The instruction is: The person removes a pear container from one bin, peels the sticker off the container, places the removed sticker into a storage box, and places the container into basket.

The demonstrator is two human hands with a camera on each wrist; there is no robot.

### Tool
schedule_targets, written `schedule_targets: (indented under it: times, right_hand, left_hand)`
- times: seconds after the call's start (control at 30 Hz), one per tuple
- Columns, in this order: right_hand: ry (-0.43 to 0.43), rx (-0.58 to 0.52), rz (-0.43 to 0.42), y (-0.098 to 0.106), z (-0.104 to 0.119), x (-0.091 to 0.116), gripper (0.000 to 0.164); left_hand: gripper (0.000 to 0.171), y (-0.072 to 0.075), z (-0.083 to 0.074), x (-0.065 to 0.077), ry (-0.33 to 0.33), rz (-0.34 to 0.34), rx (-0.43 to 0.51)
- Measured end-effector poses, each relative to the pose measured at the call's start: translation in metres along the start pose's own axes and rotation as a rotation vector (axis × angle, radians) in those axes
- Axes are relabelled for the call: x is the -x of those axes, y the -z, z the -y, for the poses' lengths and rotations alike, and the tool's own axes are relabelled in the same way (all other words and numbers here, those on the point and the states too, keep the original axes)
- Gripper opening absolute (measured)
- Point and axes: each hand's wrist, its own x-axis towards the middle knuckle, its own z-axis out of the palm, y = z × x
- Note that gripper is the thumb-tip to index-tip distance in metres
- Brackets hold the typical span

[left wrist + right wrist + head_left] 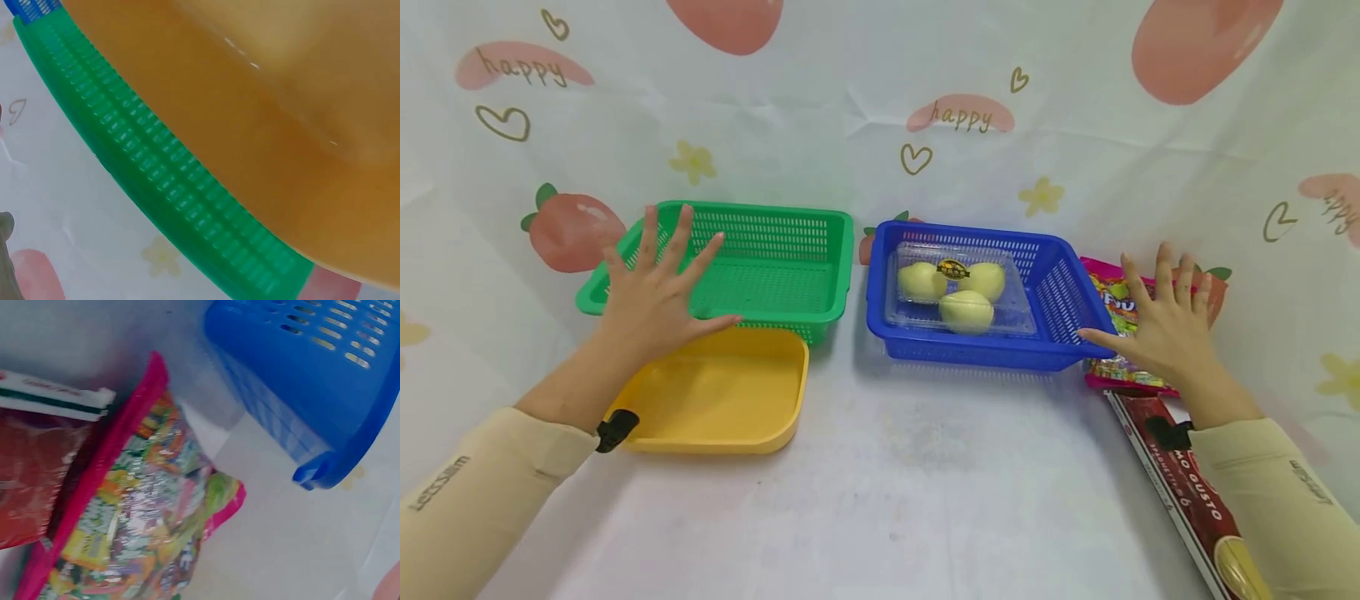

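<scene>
Head view: left hand (655, 302) and right hand (1174, 333), fingers (1163, 273) spread empty, flanked the blue basket (970, 355), apparently placed to corral the fruit box (959, 289).

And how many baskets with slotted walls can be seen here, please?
2. The green basket is behind the yellow tray, partly covered by the left hand; the blue basket is right of it, beside the right hand. I see no others.

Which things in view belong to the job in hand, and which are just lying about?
Likely the job's:
green basket, yellow bin, nearest left hand
blue basket, candy bag, spaghetti, nearest right hand

Perhaps just lying there:
fruit pack, farther from both
printed cloth
</scene>
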Motion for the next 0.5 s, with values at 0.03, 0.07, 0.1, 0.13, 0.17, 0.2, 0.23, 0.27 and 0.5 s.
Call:
schedule_targets:
  times: [0.03,0.07,0.1,0.13,0.17,0.2,0.23,0.27,0.5]
  right_hand:
    - [0.003,0.002,-0.003,0.0,0.001,-0.003,0.106]
    - [0.006,0.003,-0.007,0.0,0.002,-0.005,0.106]
    - [0.009,0.004,-0.01,0.0,0.003,-0.008,0.106]
    - [0.012,0.009,-0.013,0.001,0.004,-0.01,0.106]
    - [0.016,0.01,-0.016,0.001,0.005,-0.013,0.106]
    - [0.018,0.013,-0.02,0.002,0.006,-0.015,0.106]
    - [0.022,0.014,-0.02,0.003,0.007,-0.018,0.107]
    - [0.025,0.013,-0.022,0.003,0.008,-0.021,0.107]
    - [0.002,-0.027,-0.044,0.012,0.014,-0.037,0.106]
  left_hand:
    - [0.103,0.0,-0.002,-0.003,-0.003,0.006,-0.005]
    - [0.104,0.0,-0.003,-0.005,-0.007,0.013,-0.005]
    - [0.106,0.0,-0.005,-0.007,-0.009,0.019,-0.006]
    - [0.107,-0.001,-0.007,-0.01,-0.013,0.018,-0.008]
    - [0.106,-0.001,-0.008,-0.012,-0.018,0.017,-0.009]
    - [0.105,-0.001,-0.01,-0.014,-0.022,0.017,-0.007]
    - [0.104,-0.001,-0.012,-0.016,-0.029,0.011,-0.005]
    - [0.103,-0.002,-0.013,-0.018,-0.035,0.005,-0.003]
    - [0.101,0.0,-0.025,-0.039,-0.038,0.011,0.012]
